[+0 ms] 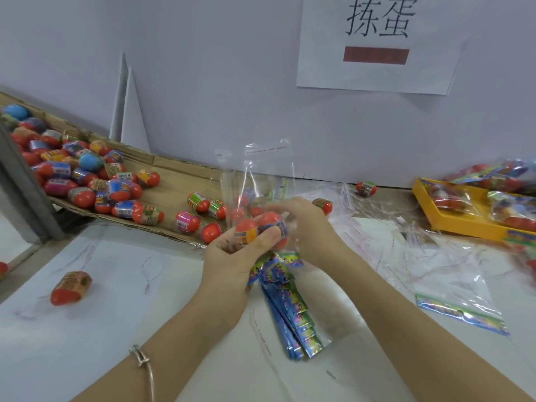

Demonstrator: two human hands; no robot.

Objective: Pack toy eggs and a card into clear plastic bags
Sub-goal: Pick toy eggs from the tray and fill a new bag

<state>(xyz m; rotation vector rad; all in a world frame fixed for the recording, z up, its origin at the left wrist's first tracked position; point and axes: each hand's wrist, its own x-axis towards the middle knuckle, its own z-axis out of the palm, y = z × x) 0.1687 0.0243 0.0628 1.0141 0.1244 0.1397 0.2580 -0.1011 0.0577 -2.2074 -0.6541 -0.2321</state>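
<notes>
The desk [116,329] is white with faint red scribbles. On brown cardboard [171,184] at its far left edge, the toy eggs [82,197] are red-orange with printed bands of blue, yellow, green and pink. One blue egg [90,162] lies among them. The clear bag [261,163] bears a thin line of red print. The cards [293,309] are blue, green and yellow. The tray [452,227] at the right edge is yellow. The sign [377,76] is white with black characters and a dark red bar.

Single head-worn view, looking forward and down, close over the table [87,329]
</notes>
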